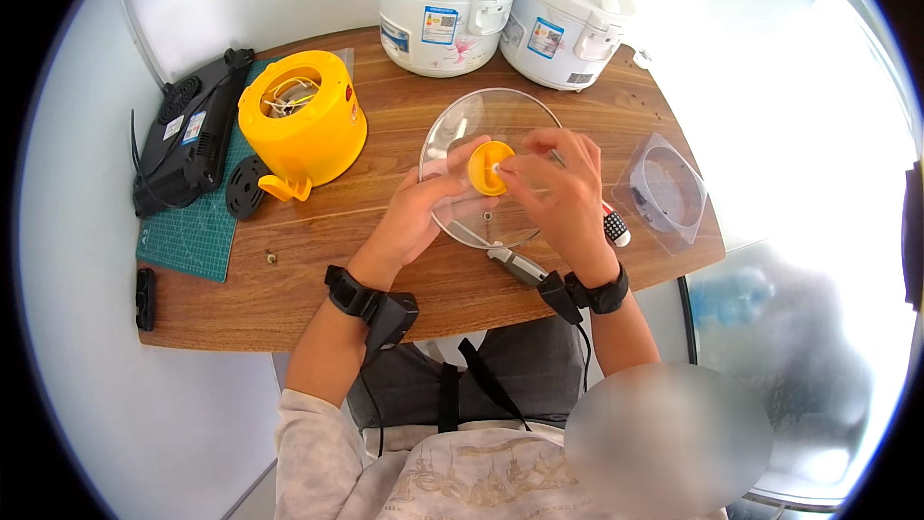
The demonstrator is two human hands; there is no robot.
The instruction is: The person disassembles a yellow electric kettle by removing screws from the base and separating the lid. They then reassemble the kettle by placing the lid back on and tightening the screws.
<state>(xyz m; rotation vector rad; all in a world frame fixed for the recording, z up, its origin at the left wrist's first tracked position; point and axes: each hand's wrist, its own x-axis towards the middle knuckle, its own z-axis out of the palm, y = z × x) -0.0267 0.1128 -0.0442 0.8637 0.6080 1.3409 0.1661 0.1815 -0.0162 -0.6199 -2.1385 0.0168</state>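
A clear round glass lid (450,130) is tilted up over the wooden table, with a round yellow knob (478,169) at its middle. My left hand (428,204) supports the lid from beneath and its left side, fingers showing through the glass behind the knob. Above the knob, my right hand (563,188) pinches at a small whitish piece (497,168) in the knob's hollow; its fingertips partly hide that piece. A grey-handled screwdriver-like tool (517,267) lies just below the lid, near my right wrist.
Left stand a yellow appliance housing (327,140) with loose wires, a black perforated disc (247,188), a black appliance (197,159) and a green cutting mat (188,241). Two white rice cookers (443,14) stand behind. A clear plastic tray (664,193) lies right. A small screw-like part (270,257) lies front left.
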